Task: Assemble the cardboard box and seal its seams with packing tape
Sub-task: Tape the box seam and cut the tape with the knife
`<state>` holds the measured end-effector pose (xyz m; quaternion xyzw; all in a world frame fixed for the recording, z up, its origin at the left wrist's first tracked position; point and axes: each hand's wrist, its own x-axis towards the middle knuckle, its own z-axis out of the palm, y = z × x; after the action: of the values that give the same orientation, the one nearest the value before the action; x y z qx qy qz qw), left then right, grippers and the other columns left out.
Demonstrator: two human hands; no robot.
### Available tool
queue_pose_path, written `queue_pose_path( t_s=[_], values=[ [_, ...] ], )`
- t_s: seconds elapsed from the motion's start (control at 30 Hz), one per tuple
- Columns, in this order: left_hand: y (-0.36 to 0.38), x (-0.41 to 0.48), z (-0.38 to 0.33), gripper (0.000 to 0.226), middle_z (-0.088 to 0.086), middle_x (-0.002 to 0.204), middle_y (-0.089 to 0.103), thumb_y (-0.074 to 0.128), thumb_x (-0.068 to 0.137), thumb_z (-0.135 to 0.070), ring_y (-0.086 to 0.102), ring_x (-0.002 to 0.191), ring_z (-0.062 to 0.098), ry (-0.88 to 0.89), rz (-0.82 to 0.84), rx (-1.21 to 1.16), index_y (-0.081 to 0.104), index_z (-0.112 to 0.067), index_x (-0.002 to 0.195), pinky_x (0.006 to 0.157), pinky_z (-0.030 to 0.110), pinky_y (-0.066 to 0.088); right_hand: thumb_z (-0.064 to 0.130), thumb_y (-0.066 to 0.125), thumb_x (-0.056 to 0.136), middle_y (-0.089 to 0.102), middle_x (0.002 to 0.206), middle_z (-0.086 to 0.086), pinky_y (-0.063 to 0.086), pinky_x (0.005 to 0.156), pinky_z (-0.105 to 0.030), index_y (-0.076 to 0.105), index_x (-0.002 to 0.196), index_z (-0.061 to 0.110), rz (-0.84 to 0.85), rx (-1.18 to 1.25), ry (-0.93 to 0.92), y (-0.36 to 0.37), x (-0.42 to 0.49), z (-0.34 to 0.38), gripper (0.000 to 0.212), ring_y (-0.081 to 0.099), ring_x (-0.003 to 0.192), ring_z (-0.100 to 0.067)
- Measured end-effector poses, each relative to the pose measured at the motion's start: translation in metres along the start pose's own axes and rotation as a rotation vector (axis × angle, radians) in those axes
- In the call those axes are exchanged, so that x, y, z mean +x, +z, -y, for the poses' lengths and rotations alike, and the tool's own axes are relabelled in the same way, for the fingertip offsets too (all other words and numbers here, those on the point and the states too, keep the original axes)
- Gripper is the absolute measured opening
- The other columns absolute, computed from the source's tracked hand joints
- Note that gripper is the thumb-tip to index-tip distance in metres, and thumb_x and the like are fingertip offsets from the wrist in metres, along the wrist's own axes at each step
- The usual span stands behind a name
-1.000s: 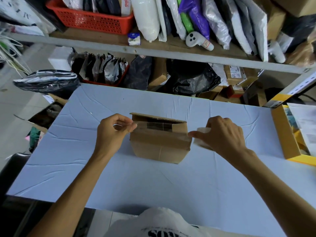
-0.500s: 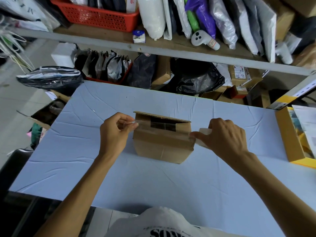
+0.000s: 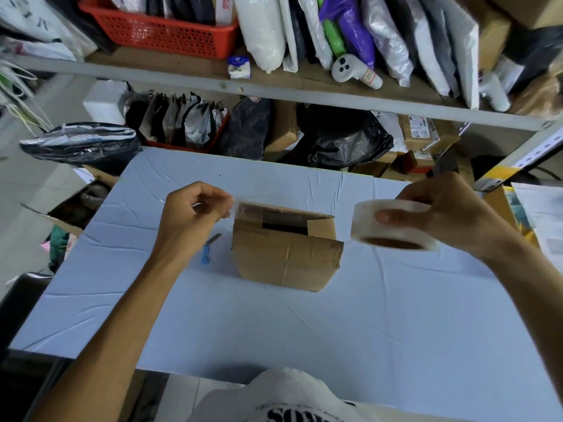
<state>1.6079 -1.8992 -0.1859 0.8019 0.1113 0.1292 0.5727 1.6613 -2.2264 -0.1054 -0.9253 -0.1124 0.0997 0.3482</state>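
A small brown cardboard box (image 3: pixel 286 257) stands in the middle of the light blue table (image 3: pixel 274 324), its top flaps partly folded with a dark gap between them. My right hand (image 3: pixel 451 214) grips a roll of clear packing tape (image 3: pixel 393 228), raised to the right of the box. My left hand (image 3: pixel 192 214) pinches the free end of the tape strip (image 3: pixel 236 208) at the box's upper left corner. The clear strip itself is hard to make out across the box top.
A small blue cutter (image 3: pixel 208 251) lies on the table left of the box. Shelves crowded with bags, a red basket (image 3: pixel 158 28) and parcels rise behind the table. A yellow tray (image 3: pixel 511 205) with papers sits at the right edge.
My right hand has lifted the tape roll up and away to the right, off the box's right side. My left hand keeps pinching the tape end at the left corner.
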Motion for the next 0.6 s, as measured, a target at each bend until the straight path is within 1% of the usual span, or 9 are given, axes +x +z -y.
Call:
queue_pose_path(
  t_s=[0.1,0.17,0.23,0.3,0.37,0.43,0.47,0.53,0.6],
  values=[
    [-0.002,0.0,0.004,0.021,0.002,0.074,0.069,0.066,0.085,-0.001,0.067,0.062,0.006,-0.036,0.006,0.024,0.066,-0.02,0.076,0.059,0.011,0.05,0.044,0.078,0.06,0.072,0.068,-0.002,0.054,0.069,-0.046,0.076,0.069,0.022,0.076,-0.04,0.048,0.001,-0.002,-0.004,0.024,0.067,0.069,-0.022],
    [-0.003,-0.001,0.007,0.024,0.002,0.074,0.069,0.064,0.084,0.004,0.067,0.061,0.006,-0.036,0.009,0.041,0.066,-0.019,0.075,0.058,0.01,0.05,0.043,0.078,0.061,0.072,0.068,-0.001,0.053,0.067,-0.044,0.076,0.07,0.022,0.098,-0.033,0.058,0.005,-0.005,-0.007,0.022,0.067,0.068,-0.021],
    [-0.003,-0.002,0.009,0.025,-0.003,0.073,0.069,0.064,0.083,0.006,0.067,0.063,0.007,0.001,0.014,0.092,0.066,-0.018,0.076,0.059,0.01,0.05,0.049,0.076,0.061,0.069,0.066,0.001,0.046,0.056,-0.034,0.075,0.068,0.023,0.072,-0.075,0.071,0.013,-0.005,-0.011,0.027,0.064,0.065,-0.019],
    [-0.001,-0.004,0.01,0.027,-0.006,0.073,0.07,0.063,0.083,0.006,0.068,0.064,0.008,0.017,0.022,0.134,0.066,-0.02,0.075,0.061,0.012,0.051,0.05,0.078,0.064,0.066,0.068,0.003,0.037,0.051,-0.025,0.075,0.072,0.02,0.051,-0.189,0.093,0.023,-0.003,-0.013,0.031,0.059,0.064,-0.015],
    [-0.002,-0.003,0.013,0.029,-0.008,0.07,0.069,0.064,0.082,0.005,0.068,0.064,0.009,0.017,0.001,0.163,0.065,-0.022,0.074,0.063,0.017,0.053,0.05,0.08,0.067,0.061,0.07,0.001,0.033,0.048,-0.025,0.072,0.077,0.014,-0.014,-0.321,0.113,0.032,0.001,-0.015,0.039,0.054,0.064,-0.015],
    [-0.007,0.0,0.015,0.03,-0.009,0.064,0.07,0.066,0.081,0.005,0.069,0.063,0.008,-0.002,0.007,0.133,0.066,-0.024,0.072,0.06,0.013,0.051,0.059,0.077,0.065,0.054,0.066,-0.002,0.029,0.047,-0.026,0.064,0.075,0.009,-0.129,-0.458,0.168,0.037,0.005,-0.019,0.053,0.049,0.061,-0.019],
    [-0.01,0.0,0.016,0.03,-0.011,0.065,0.07,0.067,0.08,0.005,0.069,0.063,0.007,0.002,0.015,0.127,0.066,-0.024,0.072,0.059,0.011,0.05,0.063,0.076,0.064,0.053,0.065,-0.003,0.029,0.047,-0.026,0.061,0.073,0.007,-0.16,-0.498,0.191,0.038,0.006,-0.021,0.058,0.049,0.06,-0.02],
    [-0.011,0.002,0.017,0.028,-0.013,0.066,0.07,0.068,0.079,0.001,0.068,0.065,0.006,0.027,0.006,0.154,0.066,-0.026,0.072,0.061,0.011,0.051,0.067,0.074,0.062,0.056,0.07,-0.005,0.036,0.051,-0.028,0.062,0.077,0.008,-0.147,-0.522,0.197,0.041,0.009,-0.024,0.062,0.052,0.065,-0.022],
    [-0.01,0.002,0.021,0.023,-0.01,0.07,0.07,0.071,0.08,-0.006,0.069,0.07,0.011,0.005,0.019,0.164,0.066,-0.027,0.074,0.065,0.021,0.054,0.068,0.073,0.062,0.057,0.075,-0.004,0.04,0.056,-0.031,0.063,0.084,0.009,-0.111,-0.519,0.194,0.044,0.008,-0.026,0.064,0.053,0.073,-0.024]
  ],
)
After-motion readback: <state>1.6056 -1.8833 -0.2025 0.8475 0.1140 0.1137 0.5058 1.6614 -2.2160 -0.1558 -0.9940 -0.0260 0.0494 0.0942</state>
